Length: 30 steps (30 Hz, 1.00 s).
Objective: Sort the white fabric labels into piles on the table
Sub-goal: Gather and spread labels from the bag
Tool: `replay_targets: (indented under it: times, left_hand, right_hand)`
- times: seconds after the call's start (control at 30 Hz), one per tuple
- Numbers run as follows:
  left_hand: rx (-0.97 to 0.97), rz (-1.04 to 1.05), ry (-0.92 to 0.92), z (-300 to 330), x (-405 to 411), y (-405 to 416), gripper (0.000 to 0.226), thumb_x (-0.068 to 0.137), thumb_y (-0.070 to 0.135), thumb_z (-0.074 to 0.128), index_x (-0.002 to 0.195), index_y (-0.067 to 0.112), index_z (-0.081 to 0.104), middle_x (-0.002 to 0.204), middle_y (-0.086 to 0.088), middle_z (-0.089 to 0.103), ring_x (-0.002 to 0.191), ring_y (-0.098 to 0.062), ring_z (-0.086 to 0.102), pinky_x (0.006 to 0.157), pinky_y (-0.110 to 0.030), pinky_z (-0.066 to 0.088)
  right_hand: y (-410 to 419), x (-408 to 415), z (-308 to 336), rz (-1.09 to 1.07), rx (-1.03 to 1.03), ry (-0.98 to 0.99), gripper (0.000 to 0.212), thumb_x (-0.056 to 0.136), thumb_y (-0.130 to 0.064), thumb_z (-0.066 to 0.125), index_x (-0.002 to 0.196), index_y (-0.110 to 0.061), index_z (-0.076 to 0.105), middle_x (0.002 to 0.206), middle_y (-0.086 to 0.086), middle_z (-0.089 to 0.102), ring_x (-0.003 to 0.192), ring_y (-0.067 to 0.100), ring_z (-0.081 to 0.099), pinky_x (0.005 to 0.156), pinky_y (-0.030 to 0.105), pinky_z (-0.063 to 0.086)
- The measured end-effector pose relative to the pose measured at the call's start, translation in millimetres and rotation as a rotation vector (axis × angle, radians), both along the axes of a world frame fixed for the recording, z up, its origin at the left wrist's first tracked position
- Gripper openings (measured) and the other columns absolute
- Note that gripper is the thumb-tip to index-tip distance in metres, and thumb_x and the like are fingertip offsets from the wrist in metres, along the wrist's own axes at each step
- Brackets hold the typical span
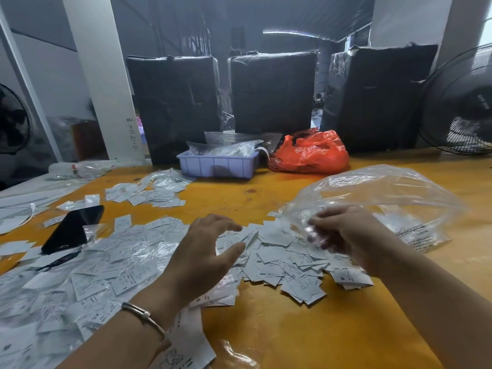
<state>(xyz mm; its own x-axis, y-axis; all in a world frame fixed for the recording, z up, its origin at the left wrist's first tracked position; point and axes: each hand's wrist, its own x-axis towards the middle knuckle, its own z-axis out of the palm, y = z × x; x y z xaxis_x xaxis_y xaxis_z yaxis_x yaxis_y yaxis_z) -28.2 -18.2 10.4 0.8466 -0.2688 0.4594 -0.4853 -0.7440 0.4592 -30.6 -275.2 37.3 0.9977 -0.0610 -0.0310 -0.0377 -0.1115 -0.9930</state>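
Observation:
Small white fabric labels [279, 259] lie heaped in the middle of the orange table [306, 328]. Larger printed labels [87, 283], some in clear sleeves, spread over the left side, and a smaller group [149, 194] lies farther back. My right hand [343, 233] grips the mouth of a big clear plastic bag [380, 195] held over the right edge of the heap. My left hand [205, 251] hovers above the heap's left side, fingers spread and relaxed, holding nothing. A metal bangle circles that wrist.
A black phone [72, 227] rests among the labels at left. Behind the heap stand a lilac tray [217, 166] of bagged items and an orange plastic bag [311, 153]. Black wrapped boxes [271, 91] line the table's back edge. A fan [460, 102] stands far right.

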Motion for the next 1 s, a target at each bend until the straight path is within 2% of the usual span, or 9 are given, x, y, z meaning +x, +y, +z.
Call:
replay_targets:
  times: [0.1,0.17,0.27,0.33,0.5,0.6,0.8,0.9,1.0]
  left_hand:
    - [-0.135,-0.169,0.123,5,-6,-7,0.051,0.078,0.072,0.053,0.123,0.047,0.053,0.114,0.046,0.044,0.108,0.028,0.039,0.081,-0.004,0.037]
    - [-0.187,-0.266,0.201,9,-11,-9,0.059,0.073,0.071,0.061,0.126,0.049,0.05,0.117,0.043,0.051,0.11,0.025,0.045,0.083,-0.003,0.041]
    - [-0.212,-0.355,0.252,11,-14,-11,0.037,0.077,0.036,0.077,0.112,0.033,0.066,0.101,0.013,0.073,0.099,0.004,0.065,0.089,-0.013,0.048]
    - [-0.272,-0.325,0.246,12,-15,-11,0.014,0.08,0.015,0.077,0.093,0.018,0.073,0.082,0.001,0.075,0.081,-0.009,0.071,0.083,-0.022,0.054]
    - [-0.385,-0.093,0.171,10,-11,-4,0.006,0.082,0.015,0.073,0.077,0.016,0.071,0.071,0.003,0.074,0.071,-0.008,0.07,0.076,-0.032,0.056]
    - [-0.468,-0.055,0.194,11,-10,-3,0.012,0.078,0.026,0.075,0.074,0.016,0.07,0.069,0.002,0.074,0.069,-0.009,0.07,0.074,-0.027,0.053]
    - [-0.531,-0.067,0.231,12,-11,-4,0.018,0.07,0.035,0.077,0.073,0.017,0.076,0.075,0.005,0.074,0.072,-0.002,0.065,0.062,-0.006,0.047]
    - [-0.574,-0.092,0.326,13,-11,-3,0.004,0.082,0.015,0.073,0.079,0.016,0.076,0.073,0.001,0.073,0.067,-0.006,0.065,0.062,-0.011,0.05]
    - [-0.628,-0.115,0.424,15,-11,-3,0.007,0.084,0.003,0.068,0.082,0.008,0.071,0.072,-0.006,0.073,0.065,-0.013,0.066,0.062,-0.021,0.052]
  right_hand:
    - [26,-17,0,0.296,-0.179,-0.136,0.006,0.087,-0.006,0.063,0.088,-0.001,0.066,0.07,0.013,0.071,0.054,0.016,0.059,0.052,0.025,0.045]
    - [43,-25,-3,0.376,-0.204,-0.283,0.003,0.084,0.0,0.065,0.086,0.0,0.067,0.069,0.013,0.07,0.055,0.014,0.059,0.052,0.022,0.043]
    - [58,-28,-8,0.352,-0.053,-0.403,0.011,0.08,0.016,0.061,0.086,0.007,0.065,0.064,0.01,0.067,0.054,0.011,0.06,0.053,0.02,0.047]
    - [57,-25,-11,0.246,-0.1,-0.464,0.011,0.082,0.005,0.066,0.091,0.001,0.067,0.069,0.006,0.069,0.059,0.013,0.063,0.059,0.025,0.053]
    - [42,-6,-25,0.103,-0.946,-0.446,0.042,0.085,-0.039,0.066,0.125,-0.029,0.058,0.122,-0.011,0.057,0.113,0.007,0.048,0.097,0.03,0.042]
    - [46,4,-33,0.18,-1.171,-0.419,0.047,0.083,-0.054,0.06,0.125,-0.035,0.058,0.132,-0.014,0.047,0.124,0.011,0.034,0.102,0.035,0.031]
    - [50,5,-36,0.161,-1.143,-0.594,0.028,0.089,-0.046,0.057,0.102,-0.026,0.072,0.109,-0.012,0.062,0.106,0.013,0.044,0.085,0.031,0.034]
    - [50,4,-35,0.125,-1.034,-0.657,0.021,0.09,-0.033,0.06,0.092,-0.016,0.072,0.1,-0.007,0.065,0.099,0.015,0.05,0.083,0.033,0.041]
    - [50,3,-30,0.036,-0.694,-0.56,0.011,0.086,-0.02,0.063,0.084,-0.011,0.07,0.087,-0.003,0.066,0.083,0.011,0.058,0.072,0.027,0.048]
